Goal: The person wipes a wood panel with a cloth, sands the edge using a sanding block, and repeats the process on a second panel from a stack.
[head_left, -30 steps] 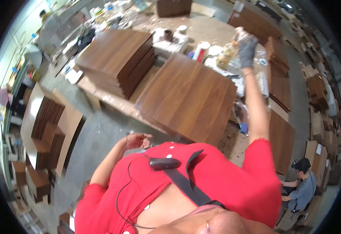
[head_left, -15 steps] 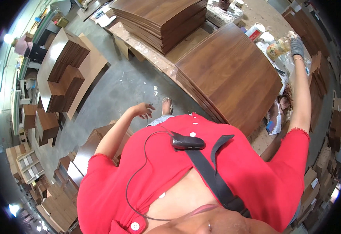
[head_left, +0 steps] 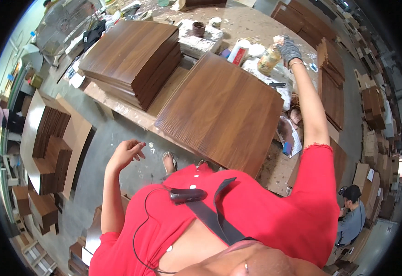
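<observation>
My right hand (head_left: 290,50), in a grey glove, reaches out to the far right of the workbench. Its fingers are closed round the top end of a stained, yellowish bottle (head_left: 268,62), which leans at a tilt over the cluttered bench. My bare left hand (head_left: 128,154) hangs in the air left of the bench, fingers loosely bent and apart, with nothing in it. Between my hands lies a stack of brown wood-grain panels (head_left: 224,110). Whether the bottle's base touches the bench I cannot tell.
A second panel stack (head_left: 129,55) stands farther left on the bench. A white-and-red cylindrical container (head_left: 239,51), a dark cup (head_left: 198,29), a black-handled tool (head_left: 277,84) and a blue block (head_left: 287,148) lie around. A seated person (head_left: 351,216) is at the right. More panels (head_left: 49,138) stand left.
The view has turned, so the bench sits farther left and lower. My left hand has lifted, fingers still loose. My right hand keeps its hold on the bottle.
</observation>
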The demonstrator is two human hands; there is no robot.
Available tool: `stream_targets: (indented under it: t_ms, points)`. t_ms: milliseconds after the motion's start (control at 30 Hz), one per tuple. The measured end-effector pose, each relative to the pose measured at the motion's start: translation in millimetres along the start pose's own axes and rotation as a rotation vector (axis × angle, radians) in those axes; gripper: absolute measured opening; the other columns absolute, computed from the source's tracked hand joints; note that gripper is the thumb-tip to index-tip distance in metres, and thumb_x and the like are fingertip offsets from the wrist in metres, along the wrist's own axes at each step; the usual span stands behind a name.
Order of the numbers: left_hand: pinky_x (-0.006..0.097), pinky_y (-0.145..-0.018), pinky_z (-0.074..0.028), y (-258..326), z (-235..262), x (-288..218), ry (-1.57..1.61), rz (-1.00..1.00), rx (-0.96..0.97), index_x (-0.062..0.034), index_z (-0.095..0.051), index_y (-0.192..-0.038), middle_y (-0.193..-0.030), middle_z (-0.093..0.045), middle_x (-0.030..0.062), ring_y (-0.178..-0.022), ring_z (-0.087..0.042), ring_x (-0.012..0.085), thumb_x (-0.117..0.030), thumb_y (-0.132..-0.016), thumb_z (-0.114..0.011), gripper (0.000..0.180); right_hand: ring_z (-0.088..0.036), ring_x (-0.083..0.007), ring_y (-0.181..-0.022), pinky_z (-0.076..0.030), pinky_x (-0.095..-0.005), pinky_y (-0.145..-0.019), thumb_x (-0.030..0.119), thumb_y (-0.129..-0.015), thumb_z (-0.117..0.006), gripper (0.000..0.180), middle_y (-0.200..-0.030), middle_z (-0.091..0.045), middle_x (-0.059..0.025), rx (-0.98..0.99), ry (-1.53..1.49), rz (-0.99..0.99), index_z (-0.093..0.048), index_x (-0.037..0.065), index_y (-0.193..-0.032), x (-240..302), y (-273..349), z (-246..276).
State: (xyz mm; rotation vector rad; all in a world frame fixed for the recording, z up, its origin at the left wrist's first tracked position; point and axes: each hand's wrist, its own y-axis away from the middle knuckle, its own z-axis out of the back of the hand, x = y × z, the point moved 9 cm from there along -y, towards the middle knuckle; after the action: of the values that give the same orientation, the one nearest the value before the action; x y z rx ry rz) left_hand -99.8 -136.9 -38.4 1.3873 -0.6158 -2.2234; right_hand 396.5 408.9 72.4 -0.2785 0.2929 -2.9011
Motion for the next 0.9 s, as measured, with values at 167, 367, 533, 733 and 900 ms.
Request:
stream_targets:
  t_ms: [167,367,533,733,900]
  points:
    - [0.025,-0.059,-0.046,19.1,-5.2,-104.9,-0.030,-0.122,0.082,-0.0004,-0.071,-0.099,-0.069,-0.069,0.0038,-0.065,-0.064,0.0088,-0.036,-0.099,-0.063,0.036,-0.058,-0.0462,-0.120,-0.048,-0.0500,-0.101,0.040,-0.085,-0.067,0.059,-0.133,-0.055,-0.0308,-0.052,-0.052,-0.125,-0.051,0.007,-0.132,17.7,20.5,15.1]
    - [0.023,-0.055,-0.043,17.8,-16.0,-175.2,0.238,-0.409,0.014,0.0000,-0.065,-0.089,-0.068,-0.062,-0.0009,-0.061,-0.058,0.0061,-0.025,-0.096,-0.071,0.026,-0.064,-0.0447,-0.106,-0.055,-0.0484,-0.089,0.035,-0.087,-0.069,0.047,-0.123,-0.056,-0.0284,-0.309,-0.149,-0.085,-0.054,0.008,-0.122,18.7,38.5,6.7]
    - [0.032,-0.077,-0.049,3.9,-26.6,-210.0,-0.084,-0.808,-0.333,-0.0029,-0.069,-0.102,-0.099,-0.067,0.0090,-0.090,-0.063,0.0197,-0.021,-0.090,-0.073,0.022,-0.065,-0.0360,-0.108,-0.055,-0.0458,-0.087,0.031,-0.090,-0.067,0.042,-0.117,-0.059,-0.0227,-0.505,-0.304,0.139,-0.053,0.006,-0.120,16.2,63.6,42.0]
    - [0.048,-0.117,-0.026,-19.5,-66.9,-207.1,-0.510,-0.819,-0.509,-0.0136,-0.055,-0.142,-0.155,-0.038,0.0147,-0.144,-0.035,0.0326,-0.039,-0.094,-0.065,0.055,-0.049,-0.0196,-0.039,-0.046,-0.0296,-0.039,0.046,-0.099,-0.056,0.045,-0.058,-0.057,-0.0059,-0.493,-1.391,-0.422,-0.061,0.007,-0.121,-73.7,158.7,79.3]
    - [0.047,-0.117,-0.025,-31.6,-74.6,-200.8,-0.719,-0.713,-0.645,-0.0160,-0.046,-0.150,-0.161,-0.030,0.0164,-0.147,-0.029,0.0341,-0.049,-0.097,-0.058,0.064,-0.070,-0.0274,-0.096,-0.062,-0.0424,-0.078,0.029,-0.101,-0.044,0.037,-0.113,-0.068,-0.0161,-0.590,-2.455,-0.544,-0.059,0.005,-0.126,-76.9,235.2,4.2]
